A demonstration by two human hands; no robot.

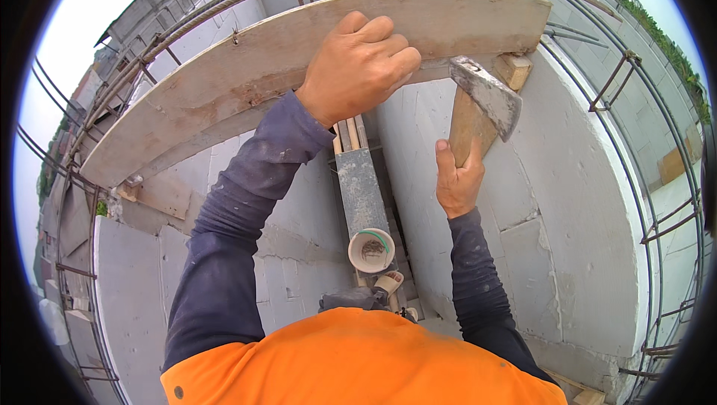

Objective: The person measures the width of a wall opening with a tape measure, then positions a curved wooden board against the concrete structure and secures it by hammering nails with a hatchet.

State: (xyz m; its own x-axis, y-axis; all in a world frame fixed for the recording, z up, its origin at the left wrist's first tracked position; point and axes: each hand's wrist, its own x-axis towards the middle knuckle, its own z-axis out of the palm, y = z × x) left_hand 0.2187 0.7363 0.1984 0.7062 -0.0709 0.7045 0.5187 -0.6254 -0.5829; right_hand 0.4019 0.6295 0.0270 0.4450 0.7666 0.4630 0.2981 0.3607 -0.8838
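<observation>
My left hand (358,65) is raised with curled fingers against the long, pale plywood board (224,84); whatever it grips, if anything, is hidden. My right hand (459,177) grips the wooden handle of a hatchet (485,95), whose worn metal head is raised at the board's lower right, near a small wooden block (514,69). The board spans the gap between pale block walls and rests near another wood piece (131,188) at its left end.
Steel rebar cages (626,61) curve around both sides and behind the board. Pale block walls (567,203) flank a narrow drop. Below my hands lie a grey plank (357,181), a white bucket (371,250) and my sandalled foot (388,282). Buildings and trees show beyond.
</observation>
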